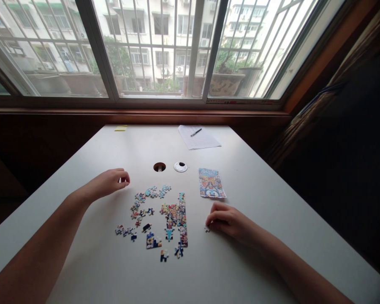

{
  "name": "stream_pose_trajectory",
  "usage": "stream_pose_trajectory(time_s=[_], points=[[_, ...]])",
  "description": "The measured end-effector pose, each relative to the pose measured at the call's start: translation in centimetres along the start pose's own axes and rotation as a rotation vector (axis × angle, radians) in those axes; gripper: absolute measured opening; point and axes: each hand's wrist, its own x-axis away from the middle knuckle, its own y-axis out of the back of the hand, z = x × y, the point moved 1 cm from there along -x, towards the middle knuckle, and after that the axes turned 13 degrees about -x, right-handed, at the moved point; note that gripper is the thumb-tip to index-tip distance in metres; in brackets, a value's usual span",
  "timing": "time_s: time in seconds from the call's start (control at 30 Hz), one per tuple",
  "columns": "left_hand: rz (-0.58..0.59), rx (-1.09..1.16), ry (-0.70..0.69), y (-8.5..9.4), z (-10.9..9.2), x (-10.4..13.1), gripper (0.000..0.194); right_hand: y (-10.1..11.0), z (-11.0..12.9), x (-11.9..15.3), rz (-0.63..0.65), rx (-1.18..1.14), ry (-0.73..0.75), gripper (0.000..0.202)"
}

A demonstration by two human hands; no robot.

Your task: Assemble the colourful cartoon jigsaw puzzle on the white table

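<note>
Joined puzzle pieces (pixel 183 219) form a partly assembled picture in the middle of the white table, with several loose pieces (pixel 139 204) curving round its left side. My right hand (pixel 223 217) rests on the table right of them, fingers closed on a small puzzle piece (pixel 207 229) at its fingertips. Just beyond that hand lies a colourful picture sheet (pixel 211 183). My left hand (pixel 118 179) hovers at the upper left of the pieces, its fingers curled; whether it holds anything is hidden. A corner section (pixel 152 240) with blue pieces lies near the front.
At the back of the white table (pixel 139 147) are papers (pixel 198 141) with a pen (pixel 196 132) on them and a yellow strip (pixel 120 128). A round hole (pixel 159 167) and its cover (pixel 180 166) are mid-table. A barred window stands behind.
</note>
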Motion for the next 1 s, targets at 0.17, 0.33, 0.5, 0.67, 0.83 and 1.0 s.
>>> stream_pose_trajectory(time_s=[0.17, 0.33, 0.5, 0.67, 0.83, 1.0], points=[[0.211, -0.004, -0.219, 1.6, -6.2, 1.5, 0.016, 0.0, 0.3, 0.0, -0.004, -0.004, -0.004, 0.017], [0.249, -0.123, -0.228, 1.2, -9.9, 2.7, 0.017, 0.0, 0.3, 0.0, -0.005, 0.004, 0.002, 0.019], [0.243, -0.218, -0.201, 0.1, -10.6, 2.7, 0.015, 0.0, 0.3, 0.0, -0.008, 0.001, 0.002, 0.021], [0.202, -0.181, -0.230, -0.8, -10.0, 2.6, 0.010, 0.0, 0.5, 0.0, -0.009, 0.008, 0.007, 0.023], [0.160, -0.125, -0.282, -1.2, -9.3, 2.6, 0.008, 0.0, 0.6, 0.0, -0.004, 0.009, 0.003, 0.023], [0.134, -0.105, -0.333, -0.8, -9.1, 2.6, 0.010, 0.0, 0.5, 0.0, -0.005, -0.001, -0.001, 0.021]])
